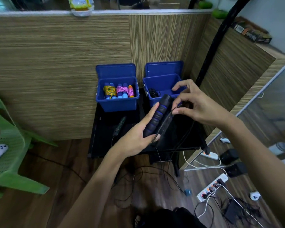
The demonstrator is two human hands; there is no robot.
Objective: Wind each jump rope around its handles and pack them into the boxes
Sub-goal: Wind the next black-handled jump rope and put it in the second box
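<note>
My left hand [138, 137] grips a pair of black handles with blue bands [156, 117], held together above the black table [105, 145]. My right hand [196, 104] pinches the thin black rope [186, 134] beside the handles' upper end; the rope trails down to the floor. The left blue box [118, 104] holds several wound ropes in yellow, pink and orange. The right blue box [163, 83] holds one wound black rope [154, 92]. A black handle with green bands [119, 126] lies on the table, left of my hands.
Both boxes stand against a wood-grain partition, lids upright behind them. A green plastic chair [8, 155] with a white controller stands at left. Power strips [212, 188], cables and small devices cover the floor at right. A black pole [214, 46] rises behind the right box.
</note>
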